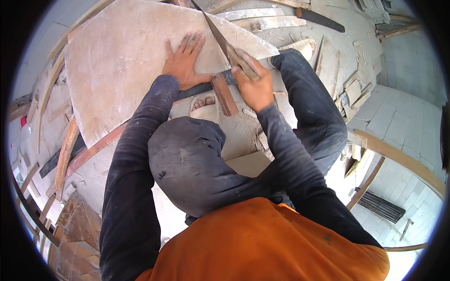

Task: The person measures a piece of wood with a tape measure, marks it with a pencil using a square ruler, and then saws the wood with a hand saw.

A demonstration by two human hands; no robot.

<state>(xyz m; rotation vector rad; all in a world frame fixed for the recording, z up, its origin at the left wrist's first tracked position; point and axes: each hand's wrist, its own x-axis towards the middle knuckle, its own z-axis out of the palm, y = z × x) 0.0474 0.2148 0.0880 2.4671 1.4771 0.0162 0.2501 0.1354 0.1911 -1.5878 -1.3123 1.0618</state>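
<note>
A large pale board point(117, 70), dusty on top, lies across wooden supports in front of me. My left hand point(185, 63) presses flat on it near its close edge, fingers spread. In my right hand point(255, 84) is the wooden handle of a handsaw point(218, 35), with my fingers wrapped round it. The blade runs away and to the left, along a cut line in the board. Below the saw, a short reddish wood block point(225, 95) sticks out from under the board's near edge.
A second handsaw point(320, 20) lies at the far right on pale strips. Offcuts point(355, 91) litter the floor on the right. At the left, wooden battens point(67, 150) prop the board. My sandalled foot point(205, 107) is close under its edge. A bundle of dark rods point(382, 206) lies at lower right.
</note>
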